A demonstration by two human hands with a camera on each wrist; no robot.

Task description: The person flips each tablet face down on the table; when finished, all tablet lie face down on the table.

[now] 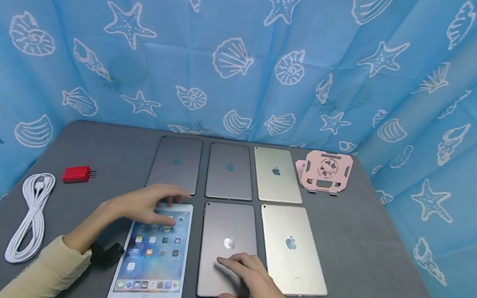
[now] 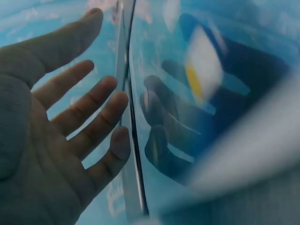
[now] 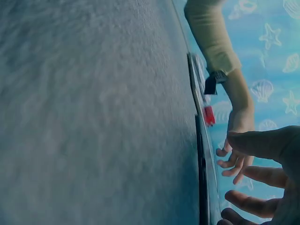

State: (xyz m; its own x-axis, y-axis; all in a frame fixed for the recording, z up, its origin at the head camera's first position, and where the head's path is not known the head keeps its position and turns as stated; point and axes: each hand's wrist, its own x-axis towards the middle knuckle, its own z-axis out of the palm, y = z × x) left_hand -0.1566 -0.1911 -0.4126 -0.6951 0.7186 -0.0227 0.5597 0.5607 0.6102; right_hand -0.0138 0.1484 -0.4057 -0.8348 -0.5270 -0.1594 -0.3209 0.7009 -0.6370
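Observation:
A white tablet (image 1: pixel 157 264) lies face up with its home screen lit. My left hand (image 1: pixel 150 205) hovers over its upper part with the fingers loosely bent; in the left wrist view the spread fingers (image 2: pixel 96 117) are mirrored in the glass and hold nothing. To the right, a grey tablet (image 1: pixel 228 225) lies face down, its logo showing. Over the lower half of that one is my right hand (image 1: pixel 255 282), fingers relaxed and apart; whether the fingertips touch the back cannot be told. In the right wrist view this hand (image 3: pixel 267 178) also appears empty.
More tablets lie face down: two dark ones (image 1: pixel 177 159) (image 1: pixel 230 166), a gold one (image 1: pixel 277 173) and a silver one (image 1: pixel 293 255). A pink stand (image 1: pixel 327 169) is at the back right. At left lie a red charger (image 1: pixel 76 174) and a coiled white cable (image 1: pixel 36 219).

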